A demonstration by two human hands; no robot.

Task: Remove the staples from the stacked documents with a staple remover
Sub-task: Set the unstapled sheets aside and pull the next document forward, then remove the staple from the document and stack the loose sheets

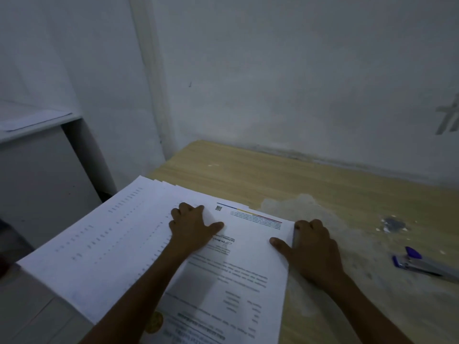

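A thick stack of printed documents (119,244) lies on the wooden table (273,175), overhanging its left edge. On top lies a document (248,269) with text and a coloured header stripe. My left hand (193,229) rests at this document's left edge, fingers curled and thumb stretched over the page. My right hand (313,252) grips the document's right edge, thumb on top and fingers curled at the side. A purple and silver staple tool (422,265) lies on the table to the right, apart from both hands. I see no staple.
A pale worn patch (310,209) spreads over the table beside the stack. Small grey and white bits (393,224) lie beyond it. A white wall (298,83) runs right behind the table. A white shelf (37,122) stands at the left.
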